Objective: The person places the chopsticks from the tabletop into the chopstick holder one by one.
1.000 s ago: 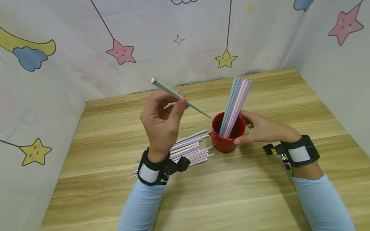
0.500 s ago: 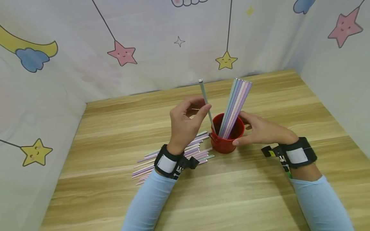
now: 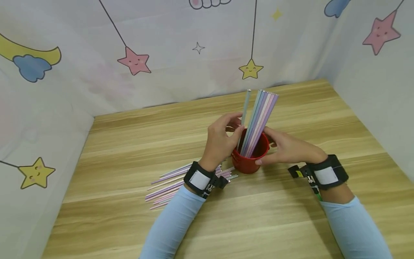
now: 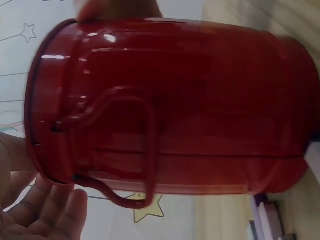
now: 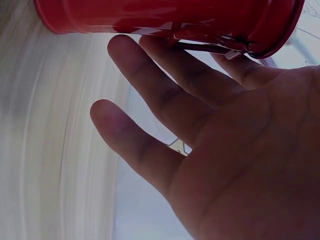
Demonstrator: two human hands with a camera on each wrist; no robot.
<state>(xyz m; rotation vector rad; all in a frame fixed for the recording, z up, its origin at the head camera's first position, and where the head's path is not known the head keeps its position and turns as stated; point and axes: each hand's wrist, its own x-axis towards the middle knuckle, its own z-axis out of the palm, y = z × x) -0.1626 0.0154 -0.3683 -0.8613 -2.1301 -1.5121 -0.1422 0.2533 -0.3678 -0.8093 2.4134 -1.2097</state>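
My left hand [image 3: 222,141] pinches a pale green chopstick [image 3: 246,106] with a silvery sparkling end between thumb and fingers. It stands nearly upright, its lower part inside the red bucket [image 3: 245,166]. A bunch of pastel chopsticks [image 3: 264,108] leans to the right in the same bucket. My right hand [image 3: 286,148] holds the bucket's right side, thumb in front and fingers behind. In the left wrist view the bucket [image 4: 210,100] fills the middle, with a side handle [image 4: 151,140]. The right wrist view has my fingers [image 5: 160,95] along the bucket's wall.
Several more pastel chopsticks [image 3: 165,190] lie loose on the wooden table [image 3: 123,154], left of the bucket and partly under my left forearm. A white curtain [image 3: 174,79] printed with stars closes off the back and sides.
My left hand has moved right to the bucket and turned the pale green chopstick from slanted to nearly upright, its lower end now inside. My right hand has kept hold of the bucket.
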